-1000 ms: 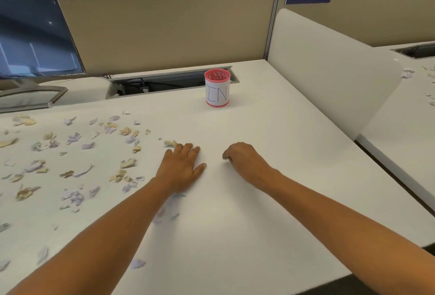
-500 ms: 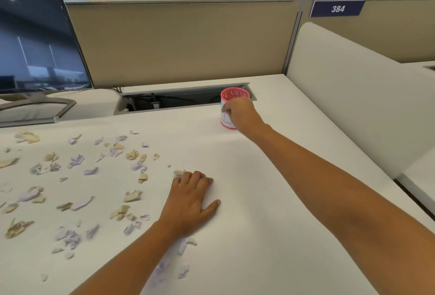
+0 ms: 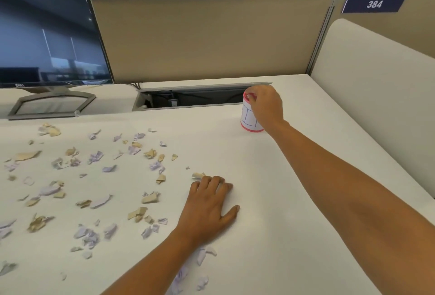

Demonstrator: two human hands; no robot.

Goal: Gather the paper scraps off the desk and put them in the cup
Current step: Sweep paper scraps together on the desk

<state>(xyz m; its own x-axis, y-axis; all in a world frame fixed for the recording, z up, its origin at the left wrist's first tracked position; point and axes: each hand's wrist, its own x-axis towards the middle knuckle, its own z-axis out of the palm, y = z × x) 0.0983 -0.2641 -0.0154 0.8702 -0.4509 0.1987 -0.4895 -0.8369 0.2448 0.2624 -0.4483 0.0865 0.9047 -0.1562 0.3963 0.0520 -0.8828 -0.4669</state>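
Note:
The red-rimmed white cup (image 3: 249, 121) stands on the white desk (image 3: 270, 200) beside the cable tray. My right hand (image 3: 264, 106) is at the cup's rim, its fingertips bunched and curled down over the mouth as if pinching scraps, which the fingers hide. My left hand (image 3: 209, 205) lies palm-down on the desk, fingers slightly bent and thumb spread, holding nothing. A tan scrap (image 3: 198, 175) lies just past its fingertips. Several tan and lilac paper scraps (image 3: 94, 177) are scattered over the desk's left half. A few more scraps (image 3: 202, 254) lie under my left forearm.
A dark monitor (image 3: 47, 31) on a grey stand sits at the back left. An open cable tray (image 3: 193, 98) runs along the rear edge. A beige partition (image 3: 207, 35) backs the desk, and a white curved divider (image 3: 376, 97) walls the right side.
My right hand left the desk surface, reached to the cup and rose from its front to its rim. My left hand stayed flat in place. The view tilted forward.

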